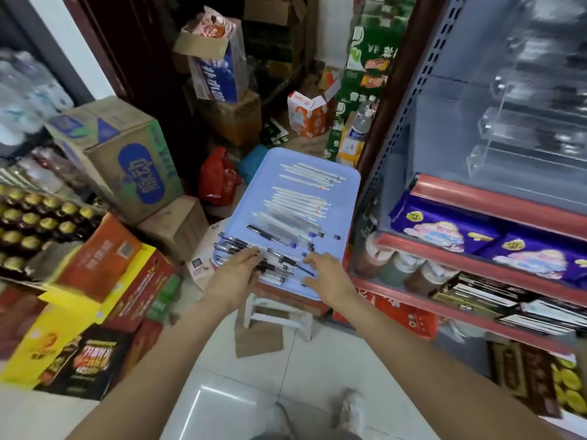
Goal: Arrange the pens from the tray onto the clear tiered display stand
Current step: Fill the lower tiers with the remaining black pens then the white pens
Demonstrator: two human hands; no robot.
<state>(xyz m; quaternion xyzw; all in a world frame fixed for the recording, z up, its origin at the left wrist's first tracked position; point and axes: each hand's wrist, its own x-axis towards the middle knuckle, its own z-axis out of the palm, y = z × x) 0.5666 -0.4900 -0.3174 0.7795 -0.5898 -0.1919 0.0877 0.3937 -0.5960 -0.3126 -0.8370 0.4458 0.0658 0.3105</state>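
Note:
A pale blue tray (346,198) stands in front of me on a white stool, with several pens laid across it in rows: white pens (309,174) at the far end, clear ones in the middle, black-capped pens (273,258) at the near end. My left hand (236,276) lies over the near black pens, fingers spread and touching them. My right hand (325,276) hovers over the tray's near right corner with fingers spread, holding nothing. The clear tiered display stand (521,128) sits on the upper shelf at the right and looks empty.
A red-edged shelf unit (476,249) with purple snack packs and boxes fills the right. Cardboard boxes (127,163) and drink cartons crowd the left and back. A white stool (279,315) carries the tray. White floor tiles lie below my arms.

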